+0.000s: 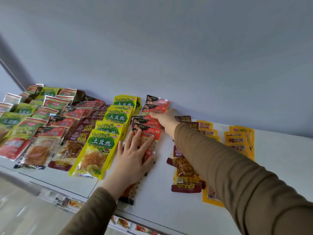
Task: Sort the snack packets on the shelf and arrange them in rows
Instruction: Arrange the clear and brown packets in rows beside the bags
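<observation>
Snack packets lie in overlapping rows on a white shelf [162,197]. My left hand [133,156] rests flat, fingers spread, on the front packet of a red-and-black row [150,131]. My right hand [165,117] reaches to the back of that row and touches a red-and-black packet [156,106] near the wall; its fingertips are hidden behind the hand. Left of this row runs a yellow TuDouSi row [101,145]. A dark maroon packet row [185,168] lies under my right forearm.
Further left lie maroon [76,141], red-and-black [50,138] and green packet rows [25,122]. Yellow packets [240,141] lie at the right. A grey-blue wall [186,56] backs the shelf. More packets show on a lower shelf [123,223].
</observation>
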A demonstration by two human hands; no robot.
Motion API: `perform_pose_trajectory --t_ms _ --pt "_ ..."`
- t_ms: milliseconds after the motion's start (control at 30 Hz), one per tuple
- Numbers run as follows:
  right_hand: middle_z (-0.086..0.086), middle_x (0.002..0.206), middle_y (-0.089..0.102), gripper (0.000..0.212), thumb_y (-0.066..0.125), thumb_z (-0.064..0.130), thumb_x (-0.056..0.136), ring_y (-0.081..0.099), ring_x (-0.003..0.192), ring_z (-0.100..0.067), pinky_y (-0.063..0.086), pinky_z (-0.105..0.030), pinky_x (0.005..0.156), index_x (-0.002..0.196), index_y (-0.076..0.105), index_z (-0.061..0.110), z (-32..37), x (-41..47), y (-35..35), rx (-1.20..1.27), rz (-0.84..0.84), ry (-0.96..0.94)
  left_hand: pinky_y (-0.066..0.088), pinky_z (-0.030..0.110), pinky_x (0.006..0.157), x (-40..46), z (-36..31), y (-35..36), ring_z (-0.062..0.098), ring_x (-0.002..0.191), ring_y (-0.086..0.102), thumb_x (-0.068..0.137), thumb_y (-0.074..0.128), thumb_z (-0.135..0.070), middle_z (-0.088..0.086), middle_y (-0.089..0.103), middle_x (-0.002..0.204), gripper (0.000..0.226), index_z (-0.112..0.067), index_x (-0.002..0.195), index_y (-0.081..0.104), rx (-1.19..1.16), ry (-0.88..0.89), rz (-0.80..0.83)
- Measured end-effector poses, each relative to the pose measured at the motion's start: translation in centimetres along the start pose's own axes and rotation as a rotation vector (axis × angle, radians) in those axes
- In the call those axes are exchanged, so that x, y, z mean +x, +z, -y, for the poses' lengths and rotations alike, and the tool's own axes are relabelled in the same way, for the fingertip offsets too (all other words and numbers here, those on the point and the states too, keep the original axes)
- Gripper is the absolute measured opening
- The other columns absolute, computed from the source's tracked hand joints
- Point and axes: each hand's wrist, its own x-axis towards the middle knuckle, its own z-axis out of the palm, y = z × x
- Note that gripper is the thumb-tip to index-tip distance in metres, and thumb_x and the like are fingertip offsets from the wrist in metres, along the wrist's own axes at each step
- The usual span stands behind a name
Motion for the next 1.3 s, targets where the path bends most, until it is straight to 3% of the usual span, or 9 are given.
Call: perform_pose_trajectory --t_ms 67,167,333,500,633,800,900,1033,1300 --pt "-0.013 0.123 0.066 0.054 0.078 0.013 0.087 0.068 0.109 -0.031 0.059 -0.047 0.088 0.130 0.046 0.005 0.1 0.1 0.3 -0.046 -0.031 -0.064 -0.007 0.057 0.126 -0.1 -0.2 0.2 0.020 0.155 -0.026 0.100 0.027 -0.070 -0.007 -0.015 0.172 0.064 -0.060 0.156 -0.003 -0.006 -0.028 0.005" --pt "-0.001 0.132 0.055 0.052 0.066 0.008 0.095 0.061 0.113 -0.021 0.053 -0.029 0.079 0.139 0.039 0.010 0.3 -0.1 0.2 -0.208 -0.029 -0.224 -0.009 0.055 0.126 -0.5 0.0 0.5 0.022 0.157 -0.023 0.099 0.024 -0.073 -0.007 -0.013 0.172 0.065 -0.059 0.156 -0.004 -0.002 -0.056 0.001" --pt "-0.001 0.125 0.059 0.040 0.045 0.001 0.103 0.064 0.085 -0.018 0.061 -0.050 0.080 0.139 0.040 0.017 0.2 0.4 -0.8 -0.289 -0.031 -0.317 -0.012 0.054 0.125 -0.7 1.1 0.9 0.023 0.156 -0.023 0.096 0.015 -0.075 -0.005 -0.013 0.172 0.068 -0.055 0.158 -0.006 0.000 -0.097 0.007" --pt "-0.005 0.124 0.063 0.035 0.035 0.000 0.105 0.058 0.079 -0.021 0.053 -0.031 0.060 0.136 0.045 0.014 0.4 0.9 -1.3 -0.242 -0.012 -0.277 -0.011 0.050 0.127 0.0 1.1 0.6 0.024 0.158 -0.017 0.098 0.019 -0.071 0.000 -0.003 0.174 0.069 -0.046 0.161 0.006 0.011 -0.067 -0.042" --pt "-0.009 0.107 0.070 0.019 0.044 0.014 0.107 0.072 0.088 -0.021 0.054 -0.022 0.053 0.122 0.053 0.008 0.5 1.1 -1.0 -0.230 -0.028 -0.251 -0.010 0.061 0.123 2.4 -0.4 -0.2 0.028 0.159 -0.013 0.097 0.023 -0.070 -0.001 -0.001 0.173 0.063 -0.052 0.157 0.011 0.040 0.071 -0.133" --pt "0.002 0.096 0.064 0.028 0.039 0.004 0.104 0.059 0.069 -0.008 0.046 -0.016 0.046 0.126 0.051 0.016 0.3 1.1 -1.1 -0.287 -0.052 -0.284 -0.009 0.073 0.118 4.4 -1.7 0.5 0.033 0.158 -0.011 0.101 0.018 -0.071 -0.003 -0.004 0.173 0.065 -0.050 0.160 0.005 0.181 0.121 0.034" --pt "0.004 0.112 0.060 0.039 0.038 0.004 0.105 0.059 0.082 -0.006 0.050 -0.022 0.065 0.140 0.046 0.017 0.3 1.4 -1.3 -0.353 -0.054 -0.299 -0.003 0.069 0.122 3.3 -1.0 1.1 0.030 0.158 0.006 0.102 0.023 -0.065 0.001 0.018 0.170 0.060 -0.046 0.159 0.018 0.108 0.093 -0.013" --pt "0.001 0.111 0.060 0.030 0.041 0.009 0.106 0.055 0.080 -0.002 0.045 -0.020 0.063 0.134 0.049 0.017 0.2 1.4 -1.1 -0.364 -0.068 -0.301 0.005 0.064 0.125 2.6 -0.4 1.6 0.030 0.152 0.023 0.102 0.033 -0.060 0.003 0.035 0.162 0.055 -0.042 0.154 0.030 0.080 0.075 -0.072" --pt "-0.008 0.117 0.067 0.031 0.053 0.023 0.104 0.068 0.106 -0.024 0.057 -0.042 0.091 0.131 0.053 0.008 1.2 -0.6 -1.5 -0.125 -0.033 -0.202 0.014 0.054 0.127 2.3 -0.7 -1.3 0.023 0.152 0.025 0.104 0.039 -0.059 -0.001 0.036 0.159 0.059 -0.032 0.157 0.036 -0.174 0.180 -0.184"
